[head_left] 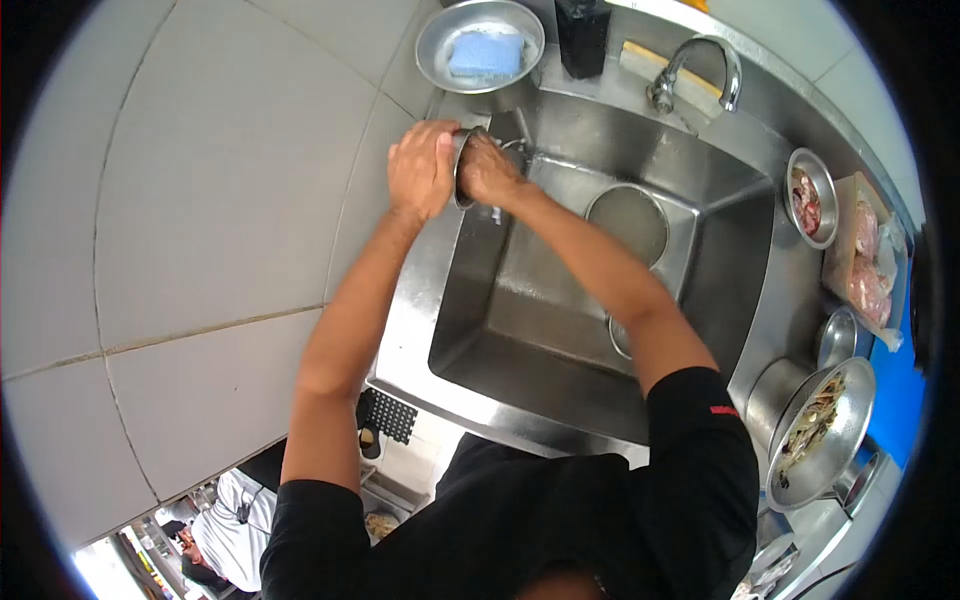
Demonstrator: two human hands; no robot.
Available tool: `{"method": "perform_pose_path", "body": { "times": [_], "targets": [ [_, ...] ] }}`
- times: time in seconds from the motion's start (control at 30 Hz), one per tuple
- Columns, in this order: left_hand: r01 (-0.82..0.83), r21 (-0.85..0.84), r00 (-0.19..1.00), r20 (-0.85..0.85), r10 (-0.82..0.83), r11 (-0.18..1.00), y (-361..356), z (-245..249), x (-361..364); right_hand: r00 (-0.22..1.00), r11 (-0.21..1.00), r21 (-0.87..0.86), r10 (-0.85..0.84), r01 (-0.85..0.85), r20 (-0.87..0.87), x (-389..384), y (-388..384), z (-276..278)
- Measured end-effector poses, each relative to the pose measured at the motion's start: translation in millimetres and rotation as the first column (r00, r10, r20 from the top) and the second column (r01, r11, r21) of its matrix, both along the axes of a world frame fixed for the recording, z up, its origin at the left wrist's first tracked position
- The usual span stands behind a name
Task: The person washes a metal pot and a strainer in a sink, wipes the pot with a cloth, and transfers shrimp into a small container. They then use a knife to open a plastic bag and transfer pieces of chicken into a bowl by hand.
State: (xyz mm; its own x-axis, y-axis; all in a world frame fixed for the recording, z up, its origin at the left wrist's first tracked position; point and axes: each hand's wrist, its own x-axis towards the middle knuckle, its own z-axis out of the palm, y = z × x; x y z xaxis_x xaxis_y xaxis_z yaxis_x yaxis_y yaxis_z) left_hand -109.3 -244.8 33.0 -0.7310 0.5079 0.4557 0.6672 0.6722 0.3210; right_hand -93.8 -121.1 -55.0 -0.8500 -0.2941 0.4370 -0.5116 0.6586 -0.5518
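A metal bowl is held on its edge over the sink's left rim, close to the tiled wall. My left hand is closed against its outer side, fingers pressed on the metal. On the opposite side, my right hand reaches into the bowl. Its fingertips are hidden there, so I cannot make out whether they grip anything. Below and to the right is the steel sink, with a round strainer at its bottom. A blue sponge lies in another metal bowl just beyond my hands.
A curved faucet stands behind the sink, near a dark container. To the right are a small bowl of raw meat, bagged meat and a large bowl of sliced food. Another person is at the lower left.
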Motion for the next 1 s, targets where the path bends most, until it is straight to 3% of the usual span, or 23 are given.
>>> {"method": "perform_pose_path", "body": {
  "times": [0.03,0.07,0.1,0.13,0.17,0.2,0.23,0.3,0.37,0.4,0.43,0.47,0.5,0.57,0.6,0.7,0.73,0.77,0.8,0.83,0.9,0.93,1.0],
  "targets": [
    [-0.003,0.005,1.000,-0.010,0.004,1.000,1,-2,0,0.999,0.999,0.027,-0.048,0.048,0.021,-7,-7,-6],
    [-0.011,0.043,0.999,-0.052,0.014,0.999,0,-4,3,0.990,0.978,-0.156,-0.141,0.139,-0.002,-5,-23,-16],
    [-0.022,0.079,0.996,-0.087,0.029,0.997,-1,-6,9,0.991,0.978,-0.159,-0.133,0.131,-0.001,2,-36,-5],
    [-0.029,0.073,0.996,-0.082,0.035,0.997,-4,-8,15,0.930,0.700,-0.656,-0.030,0.281,0.366,12,-48,10],
    [-0.059,0.073,0.990,-0.127,0.068,0.996,-3,-9,17,0.832,0.471,-0.827,0.290,0.306,0.473,13,-46,16],
    [-0.087,0.078,0.980,-0.171,0.099,0.993,-3,-10,20,0.671,0.214,-0.858,0.546,0.467,0.501,14,-44,20],
    [-0.081,0.085,0.979,-0.182,0.095,0.993,-3,-13,22,0.680,0.216,-0.862,0.539,0.458,0.497,15,-41,23],
    [-0.108,0.071,0.980,-0.161,0.118,0.992,-4,-13,18,0.724,-0.378,-0.711,0.636,0.593,0.267,10,-38,33],
    [-0.134,0.056,0.983,-0.115,0.140,0.989,-1,-5,22,0.785,-0.352,-0.746,0.508,0.565,0.355,28,-45,28],
    [-0.145,0.046,0.985,-0.088,0.149,0.988,1,-2,19,0.827,-0.020,-0.890,0.379,0.456,0.416,38,-43,17],
    [-0.156,0.034,0.986,-0.061,0.158,0.987,2,0,15,0.873,0.333,-0.880,0.238,0.338,0.426,45,-41,5],
    [-0.170,-0.029,0.985,0.007,0.171,0.985,4,2,7,0.950,0.740,-0.645,0.026,0.191,0.311,40,-34,-7],
    [-0.181,-0.092,0.979,0.079,0.189,0.979,6,1,0,0.997,0.943,-0.323,-0.071,0.081,0.043,39,-26,-23],
    [-0.100,-0.126,0.980,0.158,0.120,0.987,7,5,-16,0.959,0.988,-0.152,-0.035,-0.008,-0.281,27,2,-11],
    [-0.095,-0.190,0.977,0.170,0.128,0.977,9,8,-23,0.957,0.988,-0.152,-0.041,-0.003,-0.286,18,5,-11],
    [0.021,0.069,0.999,-0.034,-0.019,0.997,-8,-3,-2,0.970,0.991,-0.134,-0.041,0.009,-0.239,9,10,-11],
    [0.034,0.106,0.991,-0.134,-0.020,0.994,-21,-6,25,0.998,0.990,-0.124,-0.067,0.067,0.003,15,8,-4],
    [0.050,-0.027,0.994,-0.096,-0.052,0.998,-36,-13,56,0.966,0.987,-0.107,-0.086,0.115,0.244,23,5,4],
    [0.050,-0.098,0.996,-0.072,-0.058,0.994,-50,-21,78,0.966,0.960,-0.252,-0.057,0.122,0.252,41,4,25],
    [0.054,-0.169,0.997,-0.049,-0.064,0.984,-63,-31,99,0.935,0.939,-0.326,0.019,0.105,0.355,39,-12,2],
    [-0.022,-0.304,0.997,-0.083,-0.004,0.952,-73,-40,121,0.816,0.904,-0.386,0.082,0.181,0.573,58,-31,8],
    [-0.052,-0.348,0.995,-0.097,0.019,0.936,-74,-36,126,0.756,0.770,-0.575,0.196,0.275,0.625,62,-43,5],
    [-0.082,-0.324,0.994,-0.094,0.054,0.943,-69,-26,120,0.680,0.328,-0.796,0.415,0.509,0.605,71,-66,2]
  ]
}}
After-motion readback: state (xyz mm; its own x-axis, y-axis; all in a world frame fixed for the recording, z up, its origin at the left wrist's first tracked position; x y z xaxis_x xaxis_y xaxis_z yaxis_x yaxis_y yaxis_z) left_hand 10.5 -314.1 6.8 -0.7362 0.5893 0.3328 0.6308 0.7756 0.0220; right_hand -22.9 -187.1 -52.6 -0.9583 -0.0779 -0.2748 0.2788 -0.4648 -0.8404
